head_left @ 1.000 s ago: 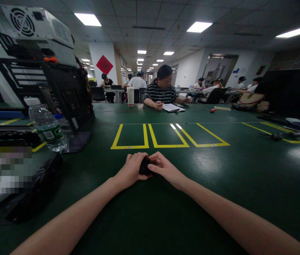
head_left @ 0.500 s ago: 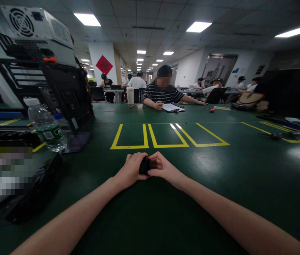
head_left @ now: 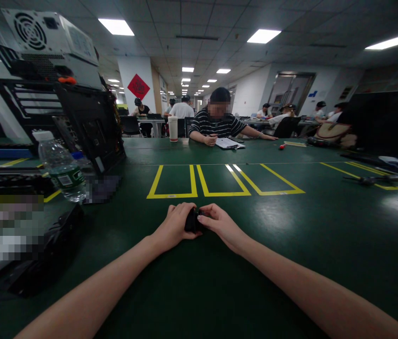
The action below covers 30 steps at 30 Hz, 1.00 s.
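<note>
A small black object, rounded and dark, sits between my two hands just above or on the green table; its exact kind does not show. My left hand wraps round its left side, thumb and fingers closed on it and covering much of it. At its right end, my right hand pinches with thumb and fingertips. Whatever detail lies under those fingertips is hidden.
Yellow tape frames mark the green table beyond my hands. On the left stand a water bottle and a computer case with a power supply. Across the table, a person leans over a clipboard; a white cup stands nearby.
My right thumb has shifted up and over the end of the black object, and the right fingers have changed their grip slightly. My left hand stays in place.
</note>
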Tool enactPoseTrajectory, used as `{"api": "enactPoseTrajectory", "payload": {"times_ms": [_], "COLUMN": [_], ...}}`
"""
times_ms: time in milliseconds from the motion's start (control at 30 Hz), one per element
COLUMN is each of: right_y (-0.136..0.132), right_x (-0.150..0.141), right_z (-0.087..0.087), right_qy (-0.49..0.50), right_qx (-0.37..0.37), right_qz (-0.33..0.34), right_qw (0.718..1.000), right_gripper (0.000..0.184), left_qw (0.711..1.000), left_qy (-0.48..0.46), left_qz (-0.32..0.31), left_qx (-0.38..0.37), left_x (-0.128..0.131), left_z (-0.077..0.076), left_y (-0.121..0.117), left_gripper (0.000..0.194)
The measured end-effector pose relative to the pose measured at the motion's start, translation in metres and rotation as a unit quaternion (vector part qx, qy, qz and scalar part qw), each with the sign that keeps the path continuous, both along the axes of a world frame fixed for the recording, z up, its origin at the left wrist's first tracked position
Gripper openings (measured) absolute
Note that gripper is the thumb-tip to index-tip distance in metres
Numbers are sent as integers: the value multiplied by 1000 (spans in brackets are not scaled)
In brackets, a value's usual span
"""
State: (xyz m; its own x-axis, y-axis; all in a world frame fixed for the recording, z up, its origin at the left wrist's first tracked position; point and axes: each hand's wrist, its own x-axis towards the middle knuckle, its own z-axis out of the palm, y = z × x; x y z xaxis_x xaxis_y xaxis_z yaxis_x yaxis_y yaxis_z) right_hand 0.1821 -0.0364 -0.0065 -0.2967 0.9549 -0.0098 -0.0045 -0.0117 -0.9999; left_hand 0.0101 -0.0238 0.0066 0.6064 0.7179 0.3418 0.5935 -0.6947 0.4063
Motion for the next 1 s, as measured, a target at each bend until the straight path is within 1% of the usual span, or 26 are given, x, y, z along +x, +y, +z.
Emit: {"api": "enactPoseTrajectory", "payload": {"times_ms": [167,300,400,467,667,833,1000], "right_y": [-1,3,4,4,-3,-9,-8], "right_x": [-4,-8,-11,-11,-12,-10,-8], "right_z": [4,3,0,-1,0,5,4], "right_qy": [-10,-16,-23,-32,-43,-75,-53], "right_qx": [10,9,7,13,27,53,64], "right_qz": [16,18,4,-7,-6,-3,26], "right_qw": [1000,1000,1000,999,999,996,996], "right_gripper": [31,31,32,32,30,26,22], "left_qw": [1000,1000,1000,999,1000,1000,1000], "left_qy": [-2,-5,-5,-7,-4,-11,2], "left_qz": [-4,-1,3,8,-9,4,-11], "left_qx": [-1,17,31,36,12,20,-6], "left_x": [-1,0,1,2,0,1,-1], "left_z": [-1,-8,-13,-14,-7,-7,2], "left_y": [-1,2,6,6,3,3,-2], "left_gripper": [53,55,57,58,53,56,50]}}
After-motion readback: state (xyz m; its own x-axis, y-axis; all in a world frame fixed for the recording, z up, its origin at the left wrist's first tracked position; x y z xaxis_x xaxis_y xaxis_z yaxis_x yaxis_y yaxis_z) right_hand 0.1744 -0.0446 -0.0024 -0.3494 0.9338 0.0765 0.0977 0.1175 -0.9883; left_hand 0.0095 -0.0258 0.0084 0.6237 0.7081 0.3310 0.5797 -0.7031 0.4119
